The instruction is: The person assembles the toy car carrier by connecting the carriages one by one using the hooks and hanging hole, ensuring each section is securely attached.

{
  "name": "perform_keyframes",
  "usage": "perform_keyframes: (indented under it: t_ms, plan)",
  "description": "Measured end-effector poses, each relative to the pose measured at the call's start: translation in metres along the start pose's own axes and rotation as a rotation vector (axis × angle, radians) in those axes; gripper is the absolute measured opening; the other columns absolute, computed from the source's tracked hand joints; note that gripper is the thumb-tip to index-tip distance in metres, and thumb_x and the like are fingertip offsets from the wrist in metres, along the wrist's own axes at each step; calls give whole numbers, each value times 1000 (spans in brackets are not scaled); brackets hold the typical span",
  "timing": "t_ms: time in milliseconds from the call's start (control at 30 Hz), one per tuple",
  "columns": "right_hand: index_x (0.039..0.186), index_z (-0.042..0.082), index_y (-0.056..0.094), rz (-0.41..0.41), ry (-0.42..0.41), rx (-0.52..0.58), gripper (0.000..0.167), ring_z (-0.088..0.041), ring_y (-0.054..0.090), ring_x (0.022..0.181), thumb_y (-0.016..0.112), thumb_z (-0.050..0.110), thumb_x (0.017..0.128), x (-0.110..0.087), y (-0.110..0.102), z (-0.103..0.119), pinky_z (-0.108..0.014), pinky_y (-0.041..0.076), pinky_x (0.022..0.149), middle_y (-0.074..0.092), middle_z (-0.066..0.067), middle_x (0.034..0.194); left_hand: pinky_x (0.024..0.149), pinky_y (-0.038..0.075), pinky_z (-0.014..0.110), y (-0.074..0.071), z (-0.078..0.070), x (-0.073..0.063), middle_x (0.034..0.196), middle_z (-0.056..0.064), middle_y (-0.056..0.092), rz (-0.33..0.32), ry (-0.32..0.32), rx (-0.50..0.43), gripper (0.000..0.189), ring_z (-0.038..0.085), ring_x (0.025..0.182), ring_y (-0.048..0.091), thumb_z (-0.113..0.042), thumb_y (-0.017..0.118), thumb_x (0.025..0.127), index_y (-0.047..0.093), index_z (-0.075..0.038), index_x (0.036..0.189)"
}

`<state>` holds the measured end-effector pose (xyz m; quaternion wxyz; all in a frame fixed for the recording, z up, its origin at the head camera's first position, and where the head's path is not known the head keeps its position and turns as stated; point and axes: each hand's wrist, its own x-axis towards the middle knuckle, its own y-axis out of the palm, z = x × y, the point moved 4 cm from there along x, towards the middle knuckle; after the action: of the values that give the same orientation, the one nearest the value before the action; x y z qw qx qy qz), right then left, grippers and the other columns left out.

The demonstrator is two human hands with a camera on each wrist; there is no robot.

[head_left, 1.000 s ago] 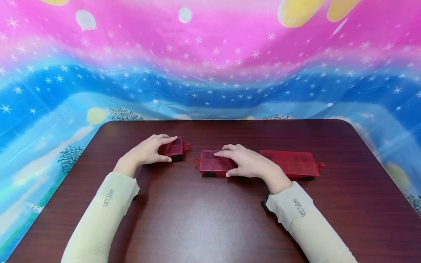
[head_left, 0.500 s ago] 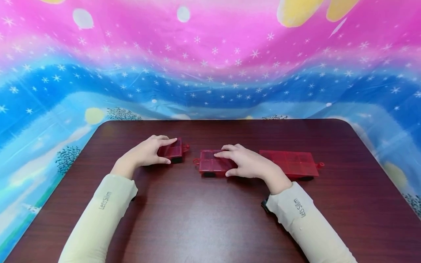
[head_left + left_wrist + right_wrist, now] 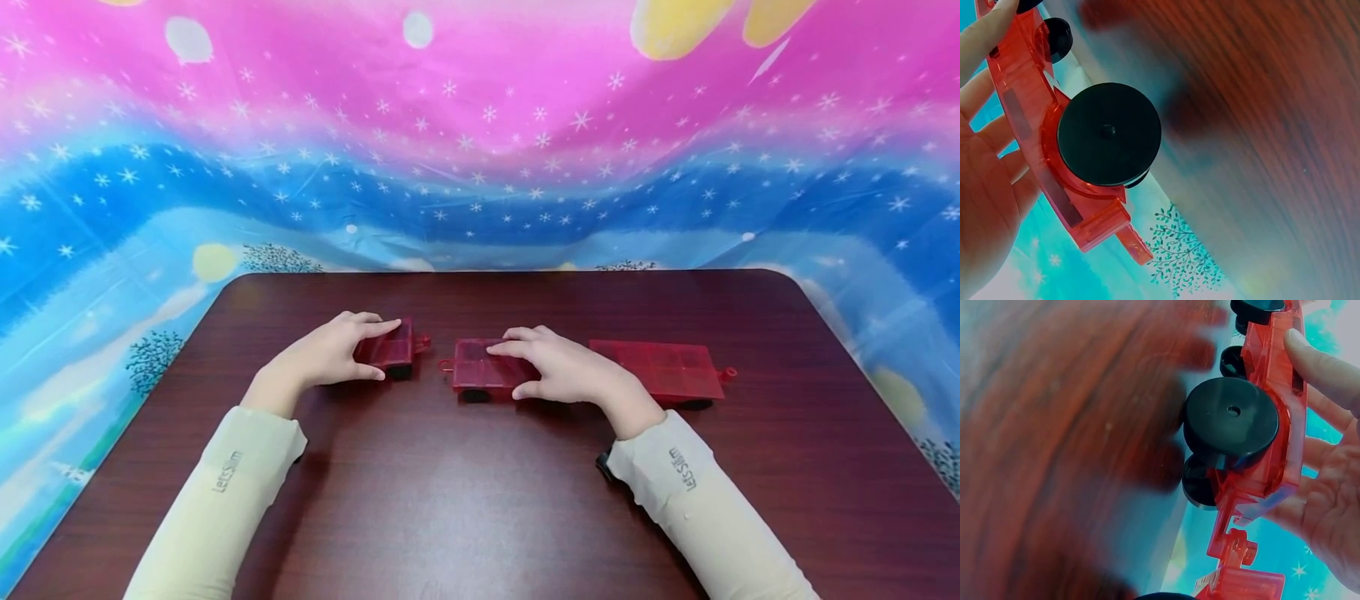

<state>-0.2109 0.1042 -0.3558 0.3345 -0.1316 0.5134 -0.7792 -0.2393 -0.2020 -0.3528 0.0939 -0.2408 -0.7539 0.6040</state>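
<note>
My left hand [image 3: 318, 357] holds a translucent red toy wagon [image 3: 397, 343] by its long sides, thumb on the near side and fingers over the far side. The wagon's black wheel [image 3: 1110, 134] shows in the left wrist view. Toward the middle, my right hand [image 3: 558, 367] grips a second red toy wagon [image 3: 474, 365] the same way. A loop [image 3: 446, 366] on its left end faces the hook [image 3: 423, 342] of the left wagon, with a gap between. At its other end, the right wrist view shows a coupling [image 3: 1235, 547] joining it to a third wagon [image 3: 1250, 582].
The third red wagon [image 3: 667, 368] extends to the right of my right hand, with a peg [image 3: 727, 374] at its far end. All stand on a dark brown table [image 3: 465, 500]. A pink and blue printed cloth [image 3: 480, 167] hangs behind the table's back edge.
My left hand has shifted slightly left and toward me with its wagon, so the gap between the two wagons is a little different. The right hand stays almost still.
</note>
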Motion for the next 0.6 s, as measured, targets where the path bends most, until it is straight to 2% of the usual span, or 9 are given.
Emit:
perform_keyframes:
  t_ms: [267, 600]
  plan:
    - [149, 20, 48, 2, -9, 34, 66, -35, 34, 144, 75, 25, 89, 0, -3, 1, -52, 41, 111, 37, -14, 157, 104, 47, 54, -1, -7, -6, 148, 19, 47, 9, 28, 25, 83, 39, 133, 44, -35, 82, 81, 42, -21, 153]
    - [148, 20, 49, -4, -14, 46, 65, -34, 35, 144, 75, 24, 89, -1, -4, 1, -51, 41, 111, 38, -13, 157, 104, 47, 53, 1, -16, -12, 145, 19, 50, 35, 56, 56, 81, 39, 130, 46, -35, 82, 81, 44, -20, 151]
